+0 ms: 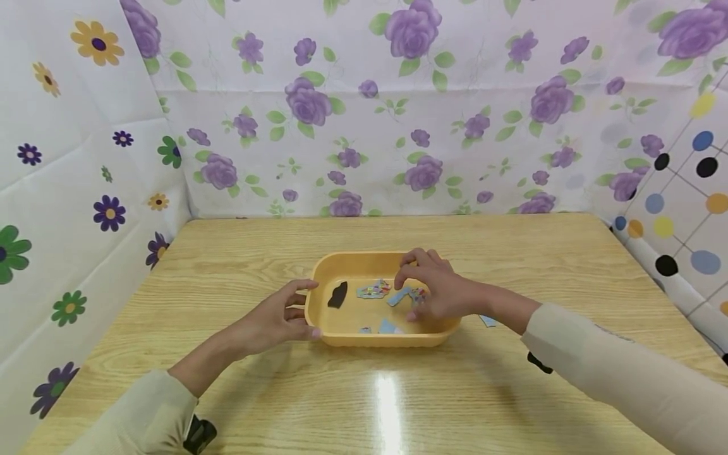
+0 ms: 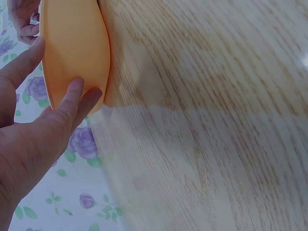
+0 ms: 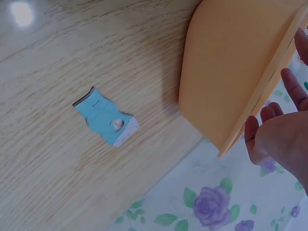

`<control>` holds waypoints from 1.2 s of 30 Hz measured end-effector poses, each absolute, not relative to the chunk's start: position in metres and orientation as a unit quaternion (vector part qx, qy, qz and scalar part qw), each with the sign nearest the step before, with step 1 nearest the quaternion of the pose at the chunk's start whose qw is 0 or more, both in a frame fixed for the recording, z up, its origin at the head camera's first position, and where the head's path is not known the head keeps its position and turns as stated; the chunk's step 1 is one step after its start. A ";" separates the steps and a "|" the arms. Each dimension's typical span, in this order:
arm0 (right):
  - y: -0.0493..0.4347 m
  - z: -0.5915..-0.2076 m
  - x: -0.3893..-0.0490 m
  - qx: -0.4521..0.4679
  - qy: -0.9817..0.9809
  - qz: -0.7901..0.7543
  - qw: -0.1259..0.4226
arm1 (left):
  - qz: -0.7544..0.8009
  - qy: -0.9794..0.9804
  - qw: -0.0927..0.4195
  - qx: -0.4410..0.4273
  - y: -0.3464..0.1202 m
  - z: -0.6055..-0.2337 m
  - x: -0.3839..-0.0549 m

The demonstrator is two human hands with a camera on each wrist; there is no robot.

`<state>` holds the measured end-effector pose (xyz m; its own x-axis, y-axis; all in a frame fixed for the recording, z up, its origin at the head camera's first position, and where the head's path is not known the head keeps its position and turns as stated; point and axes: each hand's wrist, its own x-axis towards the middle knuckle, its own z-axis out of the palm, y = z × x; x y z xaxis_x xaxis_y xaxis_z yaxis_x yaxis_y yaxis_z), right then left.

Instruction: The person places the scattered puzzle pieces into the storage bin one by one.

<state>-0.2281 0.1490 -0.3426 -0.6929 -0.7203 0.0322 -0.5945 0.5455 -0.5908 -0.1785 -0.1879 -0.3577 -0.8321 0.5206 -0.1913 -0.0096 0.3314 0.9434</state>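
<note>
A shallow yellow-orange plastic tray [image 1: 382, 339] holds several flat, irregular printed pieces. Among them are a dark piece [image 1: 338, 295], a multicoloured piece [image 1: 373, 290] and a light-blue piece [image 1: 388, 327]. My left hand [image 1: 279, 321] touches the tray's left end, its fingers and thumb spread along the wall and rim. Over the tray's right part, my right hand [image 1: 440, 287] reaches in with bent fingers and thumb apart; no piece shows between them. Below that hand lie another light-blue piece [image 1: 398, 296] and a partly hidden colourful piece [image 1: 419, 295].
On the wooden table [image 1: 256, 392], right of the tray, lies a blue piece [image 3: 106, 118] with a small sailboat print, partly hidden by the right arm in the head view. Flower-printed sheets [image 1: 364, 126] stand behind and at the left, a dotted one [image 1: 682, 208] at the right.
</note>
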 end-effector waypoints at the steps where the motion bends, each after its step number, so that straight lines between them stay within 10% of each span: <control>1: 0.152 -0.342 -0.229 -0.372 0.873 -0.296 0.108 | 0.555 0.780 0.239 0.164 -0.188 -0.358 -0.179; 36: 0.271 -0.366 -0.243 -0.257 0.927 -0.247 0.117 | 0.555 0.779 0.240 0.167 -0.188 -0.358 -0.179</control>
